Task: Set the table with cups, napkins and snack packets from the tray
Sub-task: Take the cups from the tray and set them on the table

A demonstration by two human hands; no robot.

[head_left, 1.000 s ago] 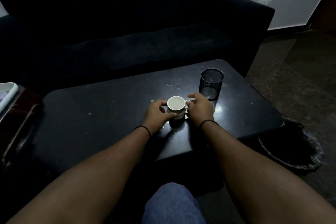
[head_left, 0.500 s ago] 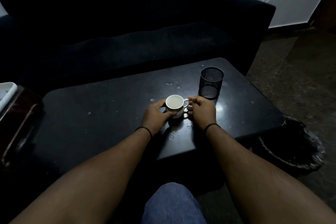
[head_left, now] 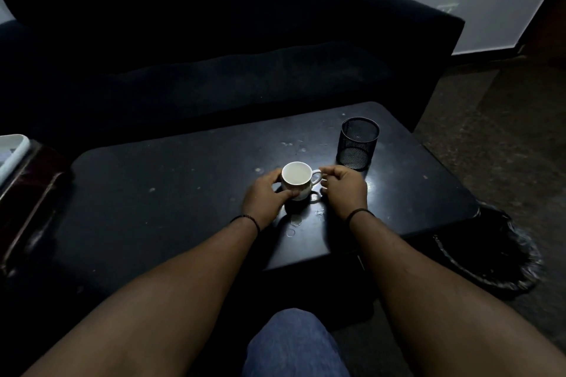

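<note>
here the white cup (head_left: 296, 180) stands upright on the dark table (head_left: 159, 193), mouth facing up, its handle sticking out toward 3 o'clock. it sits a little right of the table's middle, toward the near edge. its inside looks pale and bare, though the dim light leaves it unclear whether any liquid is in it.

the left hand (head_left: 266, 196) wraps the cup's body from 9 o'clock, fingers curled round the far side and the thumb laid across the near wall. the right hand (head_left: 344, 190) comes in from 3 o'clock, fingers curled, with thumb and forefinger pinching the handle at its outer loop. both forearms reach forward from the bottom of the view, each wrist wearing a thin dark band.

at about 1 o'clock from the cup, near but apart from it, stands a black mesh holder (head_left: 357, 142), upright, with nothing visible inside. a white tray (head_left: 12, 151) shows at the far left edge, at 9 o'clock, mostly cut off; its contents cannot be made out. beyond the table at 12 o'clock is a dark sofa (head_left: 196, 49). on the floor at 4 o'clock sits a bin lined with a black bag (head_left: 502, 254).
</note>
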